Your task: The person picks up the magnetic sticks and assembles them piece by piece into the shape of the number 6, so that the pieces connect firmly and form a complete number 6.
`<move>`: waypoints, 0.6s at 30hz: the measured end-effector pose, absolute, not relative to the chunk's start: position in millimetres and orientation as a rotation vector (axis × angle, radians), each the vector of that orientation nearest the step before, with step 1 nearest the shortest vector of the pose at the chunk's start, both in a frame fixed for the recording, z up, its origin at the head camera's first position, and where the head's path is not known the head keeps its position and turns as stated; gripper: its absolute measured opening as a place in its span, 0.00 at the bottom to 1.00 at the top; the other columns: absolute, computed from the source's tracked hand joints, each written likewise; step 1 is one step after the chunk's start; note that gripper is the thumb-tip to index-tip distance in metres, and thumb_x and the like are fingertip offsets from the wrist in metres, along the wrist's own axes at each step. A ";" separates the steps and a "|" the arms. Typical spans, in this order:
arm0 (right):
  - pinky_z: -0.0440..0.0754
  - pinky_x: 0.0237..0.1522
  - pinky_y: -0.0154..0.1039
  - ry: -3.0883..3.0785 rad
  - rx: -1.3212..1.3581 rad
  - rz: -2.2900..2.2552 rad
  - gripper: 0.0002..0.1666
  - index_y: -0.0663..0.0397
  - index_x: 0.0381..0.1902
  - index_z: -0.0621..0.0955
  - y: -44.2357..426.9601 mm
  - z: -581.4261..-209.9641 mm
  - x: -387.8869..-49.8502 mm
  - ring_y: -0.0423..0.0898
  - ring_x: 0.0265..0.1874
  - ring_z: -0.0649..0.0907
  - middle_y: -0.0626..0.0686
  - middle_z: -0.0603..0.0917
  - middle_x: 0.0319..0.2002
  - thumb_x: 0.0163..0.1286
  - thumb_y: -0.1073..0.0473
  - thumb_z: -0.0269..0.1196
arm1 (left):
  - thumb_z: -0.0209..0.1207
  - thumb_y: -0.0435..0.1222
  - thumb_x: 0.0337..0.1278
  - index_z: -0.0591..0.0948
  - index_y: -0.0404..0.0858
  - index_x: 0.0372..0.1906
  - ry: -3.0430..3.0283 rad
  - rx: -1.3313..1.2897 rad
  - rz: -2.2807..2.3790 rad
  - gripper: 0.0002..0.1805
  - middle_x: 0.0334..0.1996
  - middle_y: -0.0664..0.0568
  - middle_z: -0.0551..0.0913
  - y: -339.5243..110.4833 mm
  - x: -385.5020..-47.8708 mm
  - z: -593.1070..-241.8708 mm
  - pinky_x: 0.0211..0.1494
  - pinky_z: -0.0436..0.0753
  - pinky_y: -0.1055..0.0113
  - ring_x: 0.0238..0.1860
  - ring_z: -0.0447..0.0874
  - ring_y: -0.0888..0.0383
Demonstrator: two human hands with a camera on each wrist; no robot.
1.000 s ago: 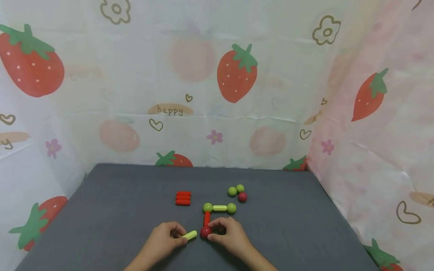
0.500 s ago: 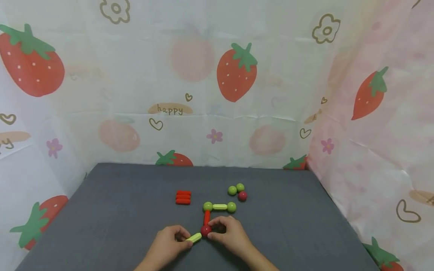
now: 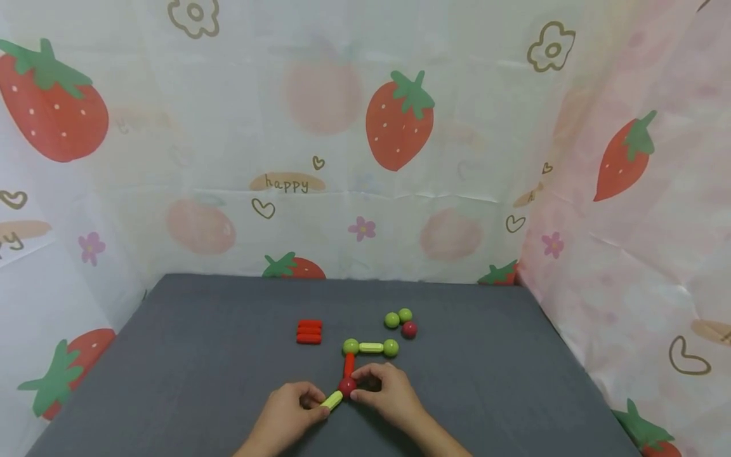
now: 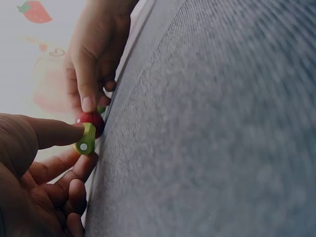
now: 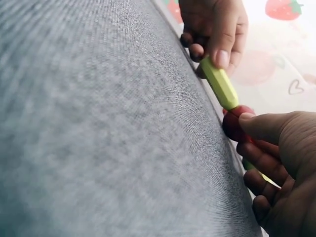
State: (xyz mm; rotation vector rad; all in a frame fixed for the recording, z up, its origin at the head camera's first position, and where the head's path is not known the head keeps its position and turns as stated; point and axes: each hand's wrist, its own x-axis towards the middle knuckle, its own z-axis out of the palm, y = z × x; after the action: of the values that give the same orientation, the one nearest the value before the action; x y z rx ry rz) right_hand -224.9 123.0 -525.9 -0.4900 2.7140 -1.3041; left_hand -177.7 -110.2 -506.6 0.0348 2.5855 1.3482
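Note:
Between thumb and fingers, my left hand (image 3: pixel 288 411) pinches a yellow-green rod (image 5: pixel 218 85) by its outer end. The rod's other end meets a red ball (image 3: pixel 347 387), which my right hand (image 3: pixel 391 397) pinches from the right side. In the left wrist view the near end of the rod shows a pale round spot. From the red ball a red rod (image 3: pixel 349 366) runs back to a green ball (image 3: pixel 351 346). That ball joins a second yellow-green rod (image 3: pixel 371 348), with another green ball (image 3: pixel 391 348) at its right end.
Several red rods (image 3: pixel 309 332) lie side by side at the back left of the grey table (image 3: pixel 200 355). Two loose green balls (image 3: pixel 391 320) and a loose red ball (image 3: pixel 409 329) sit at the back right. Strawberry-print cloth (image 3: pixel 228 127) stands behind the table.
My left hand has moved right, bringing the yellow-green rod from apart to meeting the red ball. The rod has also turned steeper. My right hand stays on the ball.

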 end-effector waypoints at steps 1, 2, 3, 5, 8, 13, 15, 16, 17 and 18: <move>0.75 0.40 0.35 2.716 -0.493 -1.306 0.15 0.37 0.43 0.89 122.7 -525.7 -225.0 0.37 0.36 0.78 0.38 0.84 0.36 0.58 0.49 0.78 | 0.74 0.39 0.54 0.87 0.41 0.37 2.572 0.042 1.353 0.09 0.27 0.57 0.86 -109.4 -177.2 -506.3 0.34 0.78 0.63 0.30 0.82 0.61; 0.75 0.40 0.35 2.718 -0.496 -1.310 0.15 0.38 0.43 0.89 122.4 -525.3 -225.2 0.37 0.36 0.78 0.38 0.84 0.36 0.58 0.49 0.78 | 0.74 0.39 0.54 0.87 0.41 0.37 2.562 0.051 1.357 0.09 0.27 0.57 0.86 -108.4 -176.6 -505.6 0.34 0.79 0.63 0.30 0.82 0.61; 0.75 0.40 0.35 2.717 -0.499 -1.316 0.15 0.38 0.43 0.89 122.1 -524.8 -225.5 0.37 0.36 0.78 0.38 0.85 0.36 0.58 0.49 0.78 | 0.74 0.39 0.54 0.87 0.41 0.37 2.549 0.056 1.362 0.09 0.28 0.57 0.86 -107.4 -176.2 -505.0 0.34 0.80 0.63 0.30 0.83 0.61; 0.76 0.40 0.35 2.712 -0.504 -1.328 0.15 0.39 0.43 0.89 120.6 -524.6 -225.8 0.37 0.36 0.78 0.38 0.85 0.37 0.58 0.49 0.78 | 0.74 0.40 0.55 0.87 0.40 0.37 2.525 0.058 1.377 0.10 0.28 0.57 0.87 -105.8 -174.7 -504.1 0.34 0.81 0.63 0.31 0.84 0.62; 0.77 0.40 0.35 2.709 -0.509 -1.344 0.15 0.40 0.43 0.89 118.5 -524.4 -226.6 0.36 0.36 0.79 0.38 0.86 0.37 0.59 0.49 0.78 | 0.73 0.40 0.56 0.87 0.39 0.37 2.517 0.065 1.386 0.10 0.29 0.56 0.87 -103.4 -173.4 -502.9 0.34 0.81 0.63 0.31 0.84 0.62; 0.78 0.41 0.35 2.718 -0.491 -1.340 0.14 0.39 0.43 0.89 114.3 -524.1 -229.2 0.36 0.37 0.81 0.38 0.87 0.38 0.59 0.49 0.77 | 0.73 0.42 0.56 0.87 0.40 0.36 2.531 0.061 1.387 0.11 0.28 0.56 0.88 -101.4 -173.2 -503.4 0.34 0.81 0.63 0.31 0.84 0.62; 0.78 0.41 0.35 2.714 -0.488 -1.336 0.14 0.39 0.44 0.89 112.4 -523.7 -230.4 0.36 0.37 0.81 0.38 0.87 0.38 0.59 0.49 0.77 | 0.73 0.43 0.56 0.87 0.40 0.36 2.539 0.054 1.380 0.11 0.28 0.57 0.88 -100.4 -172.9 -504.2 0.34 0.81 0.62 0.31 0.84 0.63; 0.78 0.40 0.36 2.711 -0.493 -1.336 0.14 0.40 0.44 0.89 111.4 -523.4 -230.9 0.37 0.37 0.81 0.38 0.87 0.38 0.59 0.50 0.77 | 0.73 0.44 0.56 0.87 0.40 0.36 2.541 0.046 1.374 0.12 0.28 0.57 0.88 -99.8 -172.8 -504.7 0.34 0.81 0.62 0.31 0.84 0.62; 0.78 0.40 0.36 2.704 -0.488 -1.337 0.14 0.40 0.44 0.89 110.4 -523.0 -231.4 0.37 0.37 0.81 0.38 0.87 0.38 0.59 0.50 0.77 | 0.73 0.44 0.56 0.87 0.40 0.36 2.544 0.036 1.368 0.12 0.28 0.57 0.88 -99.2 -172.7 -505.0 0.34 0.81 0.62 0.31 0.84 0.62; 0.78 0.40 0.36 2.700 -0.485 -1.338 0.14 0.39 0.44 0.89 109.4 -522.6 -231.8 0.37 0.37 0.81 0.38 0.87 0.38 0.59 0.50 0.77 | 0.73 0.44 0.55 0.87 0.40 0.36 2.545 0.024 1.363 0.12 0.28 0.57 0.87 -98.7 -172.6 -505.2 0.34 0.80 0.62 0.30 0.84 0.62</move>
State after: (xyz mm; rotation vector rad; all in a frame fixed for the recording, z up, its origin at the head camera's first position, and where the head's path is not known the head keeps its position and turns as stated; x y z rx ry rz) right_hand -231.8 109.4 -522.6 -0.4848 2.6999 -1.3379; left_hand -172.6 -98.7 -505.2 0.0243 2.5445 1.3631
